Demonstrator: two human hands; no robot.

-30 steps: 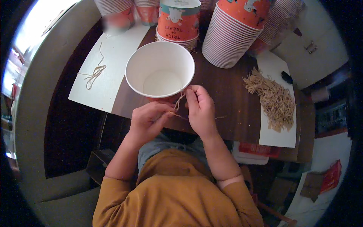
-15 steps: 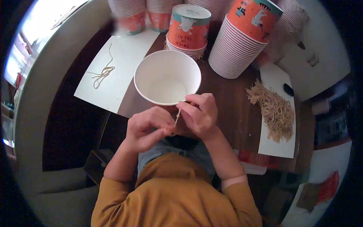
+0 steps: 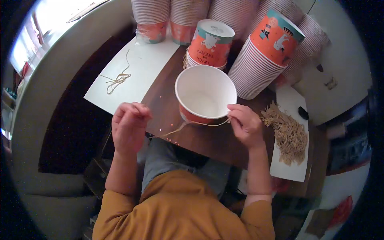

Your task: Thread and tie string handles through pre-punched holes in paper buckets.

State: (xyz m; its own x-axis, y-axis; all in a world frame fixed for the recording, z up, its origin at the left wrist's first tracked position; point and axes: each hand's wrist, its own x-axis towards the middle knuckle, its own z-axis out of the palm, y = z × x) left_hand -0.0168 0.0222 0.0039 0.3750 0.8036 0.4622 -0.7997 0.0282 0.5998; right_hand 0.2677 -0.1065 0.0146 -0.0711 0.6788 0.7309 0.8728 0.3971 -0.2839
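A white-lined paper bucket (image 3: 206,90) with an orange outside stands at the table's near edge, mouth tilted up toward me. My right hand (image 3: 247,126) is closed at the right of its rim, pinching a thin beige string (image 3: 208,124). That string runs in front of the bucket, and its tail stretches left toward my left hand (image 3: 130,122). My left hand is raised apart from the bucket, fingers curled together. Whether the string's end is inside those fingers is hard to make out.
Behind stand upside-down bucket stacks (image 3: 256,68) and an orange printed bucket (image 3: 210,48). A white sheet (image 3: 148,60) at left carries loose string (image 3: 117,83). At right, a bundle of beige strings (image 3: 290,138) and a black object (image 3: 303,113) lie on another white sheet (image 3: 286,170).
My hands have moved apart, the left one leftward and the right one rightward. The string now stretches long in front of the bucket, which appears farther right in view.
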